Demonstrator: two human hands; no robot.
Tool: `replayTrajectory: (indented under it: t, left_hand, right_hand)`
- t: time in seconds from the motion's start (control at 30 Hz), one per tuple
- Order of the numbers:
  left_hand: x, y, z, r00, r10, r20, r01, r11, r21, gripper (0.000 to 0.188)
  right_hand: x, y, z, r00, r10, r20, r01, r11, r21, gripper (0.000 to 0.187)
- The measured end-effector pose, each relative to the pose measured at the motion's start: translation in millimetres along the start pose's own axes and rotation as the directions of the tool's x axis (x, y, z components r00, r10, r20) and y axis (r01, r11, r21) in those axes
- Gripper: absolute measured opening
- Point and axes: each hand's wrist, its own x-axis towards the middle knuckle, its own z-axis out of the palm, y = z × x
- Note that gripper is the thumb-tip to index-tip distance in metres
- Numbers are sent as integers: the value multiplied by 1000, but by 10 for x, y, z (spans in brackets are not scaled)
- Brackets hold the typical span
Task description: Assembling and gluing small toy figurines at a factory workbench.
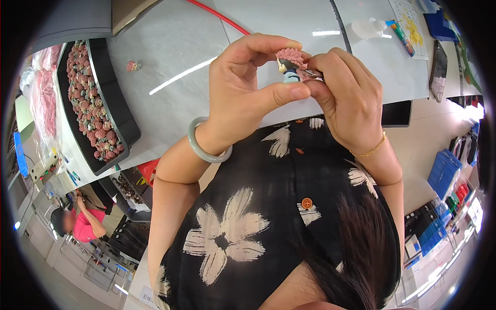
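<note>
Between the thumb and fingers of my left hand (235, 90) is a small figurine (290, 61) with spiky pink hair and a pale blue lower part, raised above the grey table. My right hand (354, 95) is closed in a pinch at the figurine's right side. A small shiny metal piece (314, 75) sticks out between its fingertips, against the figurine; its kind and its other end are hidden by the fingers. A similar pink-haired piece (133, 65) lies alone on the table to the left.
A black tray (120, 85) full of pink pieces stands at the left, beside clear plastic bags (45, 98). At the back right are a clear bottle (368, 29), a tube (403, 39) and a dark flat device (438, 71). A red cord (219, 17) crosses the table's far side. Another person (88, 225) is at lower left.
</note>
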Motion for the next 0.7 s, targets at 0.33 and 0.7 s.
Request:
replayTrajectory:
  t: [0.33,0.7]
  left_hand:
    - [5,2,17,1000,-23,-6,23,1000,-1,44]
    - [50,34,1,971,232,50,-227,850,475,37]
  right_hand:
    - [-6,13,6,1000,1,-6,-1,1000,-16,22]
    - [-136,430,56,985,173,-7,-172,976,-135,12]
